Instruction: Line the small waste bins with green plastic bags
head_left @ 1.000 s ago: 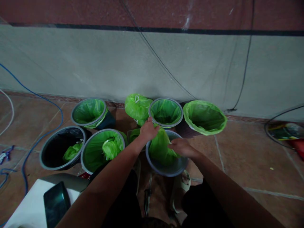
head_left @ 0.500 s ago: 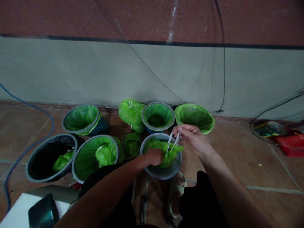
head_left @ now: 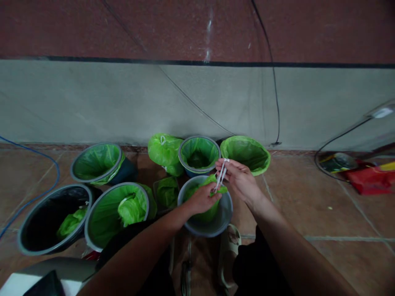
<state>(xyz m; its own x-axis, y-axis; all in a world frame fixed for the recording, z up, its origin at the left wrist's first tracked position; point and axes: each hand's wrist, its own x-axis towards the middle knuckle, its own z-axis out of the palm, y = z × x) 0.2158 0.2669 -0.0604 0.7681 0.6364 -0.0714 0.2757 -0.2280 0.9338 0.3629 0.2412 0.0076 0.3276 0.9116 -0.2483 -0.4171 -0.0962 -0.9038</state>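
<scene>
In the grey bin point(head_left: 224, 216) between my feet, a green plastic bag point(head_left: 197, 211) is gathered together. My left hand point(head_left: 202, 199) is closed round the gathered neck of this bag, at the bin's far right side. White drawstrings point(head_left: 219, 179) rise from the neck to my right hand point(head_left: 240, 179), whose fingers pinch them just above the rim. The two strands run close together. Part of the bag is hidden under my left hand and forearm.
Green-lined bins point(head_left: 200, 169) stand along the wall and to the left. A black-lined bin point(head_left: 33, 218) holds a green bundle. A tied green bag point(head_left: 162, 150) sits by the wall. A red object point(head_left: 370, 181) and cables lie right; a blue hose point(head_left: 57, 172) lies left.
The white strings, spread in loops before, are now drawn together and straighter. My left hand has risen closer to my right hand. The view has shifted slightly, so the bins appear further left.
</scene>
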